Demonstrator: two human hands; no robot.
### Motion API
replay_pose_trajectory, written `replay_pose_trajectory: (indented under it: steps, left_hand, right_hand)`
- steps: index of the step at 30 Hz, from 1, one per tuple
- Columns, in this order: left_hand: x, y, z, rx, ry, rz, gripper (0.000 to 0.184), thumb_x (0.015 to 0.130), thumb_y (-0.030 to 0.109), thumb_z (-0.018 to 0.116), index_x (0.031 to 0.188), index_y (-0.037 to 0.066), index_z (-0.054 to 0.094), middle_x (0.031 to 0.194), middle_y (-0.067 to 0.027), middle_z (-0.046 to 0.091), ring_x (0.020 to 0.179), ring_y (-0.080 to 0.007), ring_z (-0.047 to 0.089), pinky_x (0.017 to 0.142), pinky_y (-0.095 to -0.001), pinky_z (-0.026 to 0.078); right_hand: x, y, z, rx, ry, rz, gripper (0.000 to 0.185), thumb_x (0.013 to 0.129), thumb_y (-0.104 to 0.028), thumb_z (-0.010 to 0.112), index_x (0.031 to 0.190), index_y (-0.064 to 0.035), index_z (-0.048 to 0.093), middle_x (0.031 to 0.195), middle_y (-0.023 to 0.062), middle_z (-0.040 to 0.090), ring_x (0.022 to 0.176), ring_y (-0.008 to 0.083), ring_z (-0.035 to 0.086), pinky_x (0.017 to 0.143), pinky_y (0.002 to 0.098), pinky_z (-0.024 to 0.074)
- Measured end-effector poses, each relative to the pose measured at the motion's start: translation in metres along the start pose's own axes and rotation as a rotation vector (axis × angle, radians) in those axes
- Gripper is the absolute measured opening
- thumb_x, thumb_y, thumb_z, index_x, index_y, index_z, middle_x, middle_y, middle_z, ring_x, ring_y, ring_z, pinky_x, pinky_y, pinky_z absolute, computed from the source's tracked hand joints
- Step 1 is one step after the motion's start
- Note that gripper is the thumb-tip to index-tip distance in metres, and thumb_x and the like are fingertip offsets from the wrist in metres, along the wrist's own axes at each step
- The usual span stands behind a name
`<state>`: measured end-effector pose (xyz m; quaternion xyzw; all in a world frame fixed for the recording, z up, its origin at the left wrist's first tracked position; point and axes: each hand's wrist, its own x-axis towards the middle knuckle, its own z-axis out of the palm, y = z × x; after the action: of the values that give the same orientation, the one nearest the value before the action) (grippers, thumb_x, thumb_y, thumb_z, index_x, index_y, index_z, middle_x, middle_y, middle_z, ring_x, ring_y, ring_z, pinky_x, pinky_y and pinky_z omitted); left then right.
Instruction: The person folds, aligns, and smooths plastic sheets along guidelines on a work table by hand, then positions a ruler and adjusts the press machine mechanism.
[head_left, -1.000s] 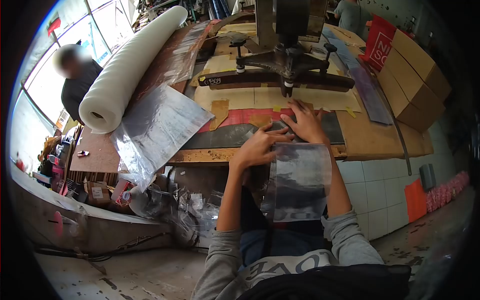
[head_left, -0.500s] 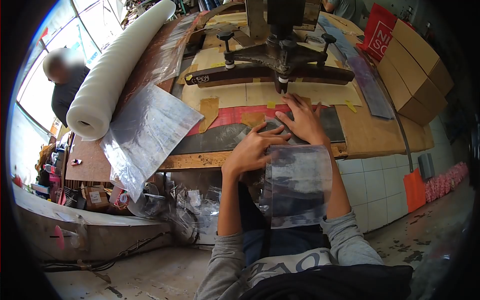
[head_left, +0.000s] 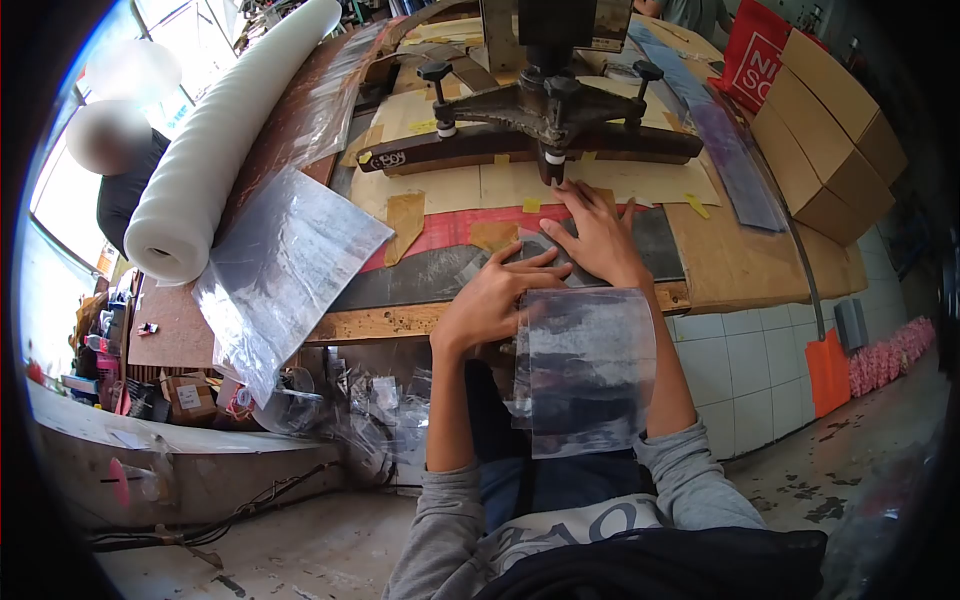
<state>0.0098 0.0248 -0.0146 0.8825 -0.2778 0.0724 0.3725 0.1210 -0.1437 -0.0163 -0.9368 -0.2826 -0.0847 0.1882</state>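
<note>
A clear plastic sheet (head_left: 590, 375) hangs over the front edge of the work table, its upper part lying under my hands. My left hand (head_left: 497, 300) rests at the sheet's left upper edge, fingers stretched out and slightly apart; its thumb is partly hidden. My right hand (head_left: 598, 238) lies flat on the table surface with fingers spread, its fingertips just below the central foot of the press head (head_left: 548, 110). Under the hands are a dark mat (head_left: 430, 275), a red strip (head_left: 450, 230) and tan tape patches (head_left: 404, 228).
A large roll of white foam (head_left: 235, 140) lies along the left side, with a loose clear plastic sheet (head_left: 290, 260) beside it. An open cardboard box (head_left: 825, 140) and a red bag (head_left: 748, 60) stand at right. A person (head_left: 120, 170) is at far left, another (head_left: 690, 15) behind.
The view has shifted slightly, so most things sit a little further left. Both hands keep nearly the same place on the table, and the hanging sheet's lower part has swayed a little.
</note>
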Motion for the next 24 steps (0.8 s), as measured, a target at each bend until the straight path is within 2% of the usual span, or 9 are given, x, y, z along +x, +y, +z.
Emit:
replay_pose_trajectory:
  steps: [5,6,16,24]
  left_hand:
    - [-0.0004,-0.0003,-0.0006,0.010,-0.005,0.007,0.043,0.073,0.035,0.069,0.106,0.008,0.070,0.129,-0.0042,0.062,0.136,-0.0244,0.042,0.115,-0.0516,0.021]
    - [-0.0006,0.0042,-0.0023,0.035,-0.002,0.015,0.034,0.077,0.013,0.063,0.110,0.009,0.067,0.129,-0.0032,0.061,0.133,-0.0237,0.044,0.116,-0.0510,0.023]
    - [-0.0033,0.0035,-0.0002,0.042,0.030,0.013,0.038,0.074,0.015,0.066,0.111,0.010,0.067,0.129,-0.0037,0.061,0.132,-0.0259,0.046,0.115,-0.0516,0.025]
    - [-0.0040,0.0028,0.0012,0.048,0.042,0.017,0.039,0.073,0.015,0.066,0.112,0.010,0.067,0.130,-0.0035,0.061,0.132,-0.0254,0.046,0.115,-0.0514,0.025]
  right_hand:
    - [-0.0003,0.0018,0.0008,-0.009,0.005,-0.011,0.061,0.091,-0.054,0.051,0.139,-0.0153,0.044,0.145,0.0093,0.044,0.138,0.0253,0.037,0.105,0.0760,0.0122]
    - [-0.0006,-0.0003,-0.0022,-0.009,-0.001,-0.007,0.061,0.092,-0.053,0.051,0.139,-0.0152,0.045,0.145,0.0090,0.044,0.138,0.0254,0.037,0.105,0.0762,0.0126]
    - [0.0023,-0.0014,-0.0017,-0.017,-0.010,-0.001,0.059,0.092,-0.053,0.050,0.139,-0.0170,0.045,0.146,0.0088,0.043,0.137,0.0286,0.037,0.103,0.0775,0.0135]
    - [0.0013,0.0006,0.0010,-0.019,-0.008,-0.017,0.060,0.093,-0.054,0.048,0.139,-0.0161,0.045,0.147,0.0080,0.041,0.138,0.0279,0.036,0.103,0.0775,0.0121]
